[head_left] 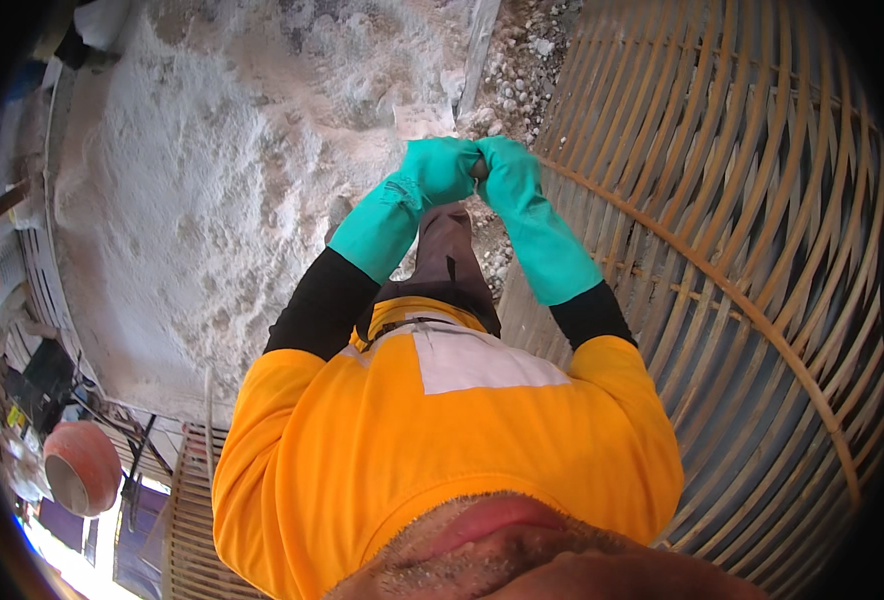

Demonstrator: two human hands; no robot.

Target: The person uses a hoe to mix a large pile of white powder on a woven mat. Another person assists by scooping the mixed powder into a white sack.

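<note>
The person wearing the camera is nearest, filling the bottom middle of the frame in a bright orange-yellow cloth shirt with a big white patch. Long black sleeves come out from under it. Dark brown trousers show in the middle of the frame.

The left hand and the right hand are near the top middle, in long green rubber gloves. Both hands are curled shut, side by side and touching, around a brown, rounded handle. Only a little of it peeks out between them. The gloves hide the rest, so I cannot tell how long it is.

Just above the left hand is a flat, pale pink plate. I cannot tell if it joins the handle. Lumpy, pinkish-white powder covers the upper left. A strip of small whitish lumps runs down from the top, right of the middle. Rusty brown bars fill the right side, and they look bent. A round, red-orange bucket sits at the lower left.
</note>
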